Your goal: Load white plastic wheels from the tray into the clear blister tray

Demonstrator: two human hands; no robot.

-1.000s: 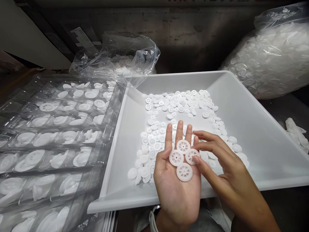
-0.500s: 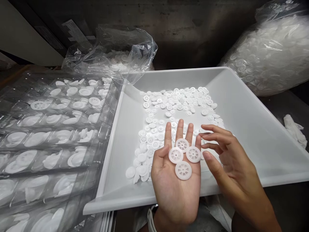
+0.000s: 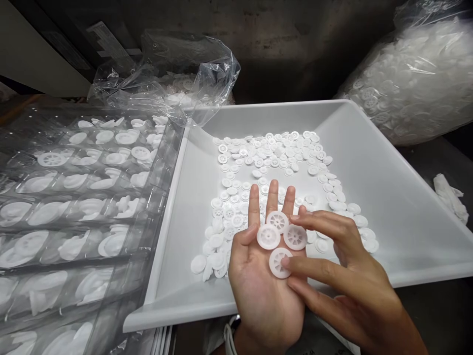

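White plastic wheels (image 3: 236, 197) cover a white tray (image 3: 369, 148); 4 wheels (image 3: 268, 236) rest on an open left hand (image 3: 254, 291), open right hand (image 3: 354, 276) touching 1.

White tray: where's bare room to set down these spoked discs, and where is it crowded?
The white tray has bare room between the ring of white plastic discs and its right wall, and along its far wall. A smaller patch lies inside the ring, above the left hand. It's crowded along the ring's top band and left side.
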